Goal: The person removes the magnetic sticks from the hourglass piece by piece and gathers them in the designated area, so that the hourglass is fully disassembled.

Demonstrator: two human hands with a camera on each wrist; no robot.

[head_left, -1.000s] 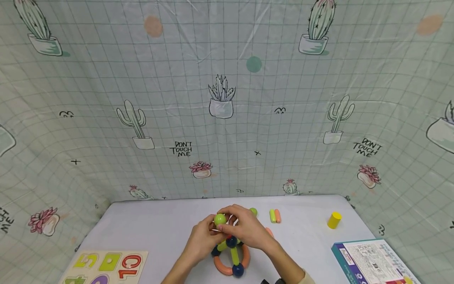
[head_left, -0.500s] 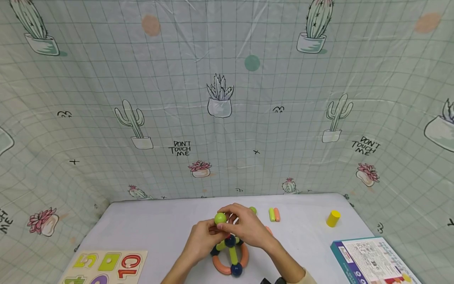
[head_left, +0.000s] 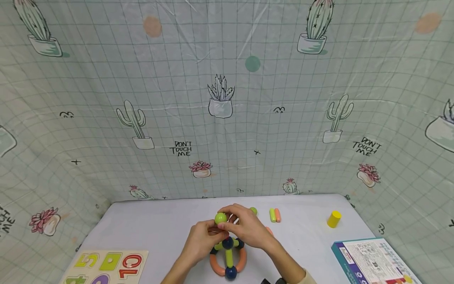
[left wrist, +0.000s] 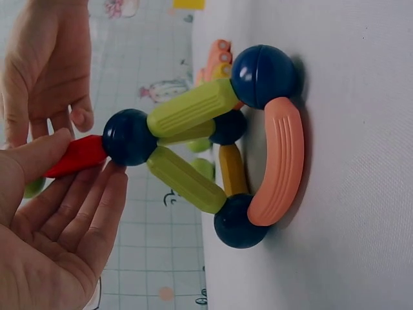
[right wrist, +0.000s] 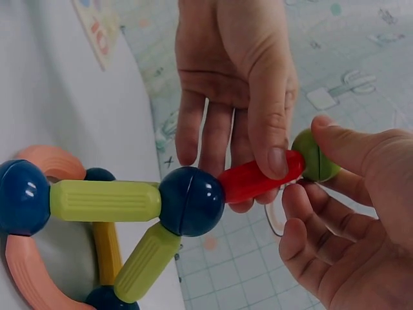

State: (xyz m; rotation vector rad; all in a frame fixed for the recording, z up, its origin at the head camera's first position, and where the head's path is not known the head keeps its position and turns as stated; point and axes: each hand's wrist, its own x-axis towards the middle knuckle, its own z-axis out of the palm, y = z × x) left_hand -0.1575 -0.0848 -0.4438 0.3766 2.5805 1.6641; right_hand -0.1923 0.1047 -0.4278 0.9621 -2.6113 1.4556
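Note:
A red rod (right wrist: 258, 181) slants up from the top dark-blue ball (right wrist: 191, 201) of a toy frame, with a green ball (head_left: 220, 218) on its upper end. My left hand (head_left: 203, 240) pinches the red rod between thumb and fingers. The right hand (head_left: 248, 225) holds the green ball with thumb and fingertips. Lime rods (left wrist: 190, 110) run down from the top ball to more dark-blue balls (left wrist: 240, 221). Curved coral rods (left wrist: 284, 161) and a yellow rod (left wrist: 232, 169) join these at the base, which rests on the white table (head_left: 159, 215).
Behind my right hand lies another green ball (head_left: 253, 211). Farther right are a lime rod (head_left: 272, 215), a coral rod (head_left: 278, 215) and a yellow cylinder (head_left: 334, 219). A number board (head_left: 106, 266) is at front left, a printed box (head_left: 376, 260) at front right.
The toy frame has turned a little, its front dark-blue ball shifting left. Both hands keep their holds on the red rod and green ball, almost unmoved.

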